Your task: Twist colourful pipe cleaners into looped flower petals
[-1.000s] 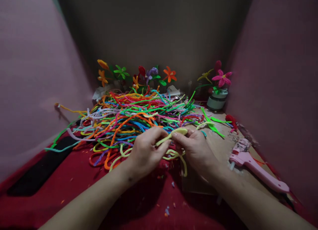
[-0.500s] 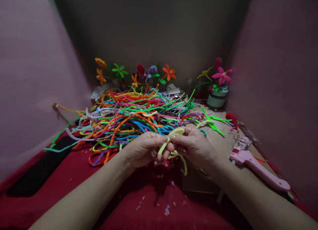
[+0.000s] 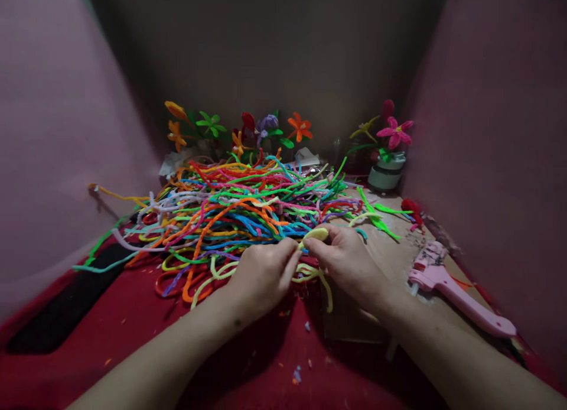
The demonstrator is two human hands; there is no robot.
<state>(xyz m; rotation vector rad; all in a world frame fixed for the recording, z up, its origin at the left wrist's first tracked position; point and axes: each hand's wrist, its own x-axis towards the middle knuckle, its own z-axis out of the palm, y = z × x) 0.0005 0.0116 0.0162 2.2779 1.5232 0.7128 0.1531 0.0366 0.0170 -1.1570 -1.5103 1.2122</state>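
A pale yellow pipe cleaner (image 3: 317,238), bent into a petal-like loop, is held between my two hands. My right hand (image 3: 348,259) pinches the loop between thumb and fingers. Closed on its lower, narrow end is my left hand (image 3: 268,271), turned with its back towards me, so its fingertips and the tail are mostly hidden. Just below the hands, more pale yellow pipe cleaners (image 3: 326,289) lie on the red cloth and cardboard. Behind them spreads a large heap of coloured pipe cleaners (image 3: 239,203).
A pink glue gun (image 3: 460,298) lies on the cardboard (image 3: 385,262) at right. Pipe-cleaner flowers (image 3: 300,127) stand along the back, some near a grey-green pot (image 3: 385,176). A black strip (image 3: 66,303) lies at left. Small scraps (image 3: 297,374) dot the red cloth (image 3: 221,363).
My left hand has rolled over, its back now facing me, and covers the yellow tail that showed before. My right hand keeps its pinch on the loop, nearly in place.
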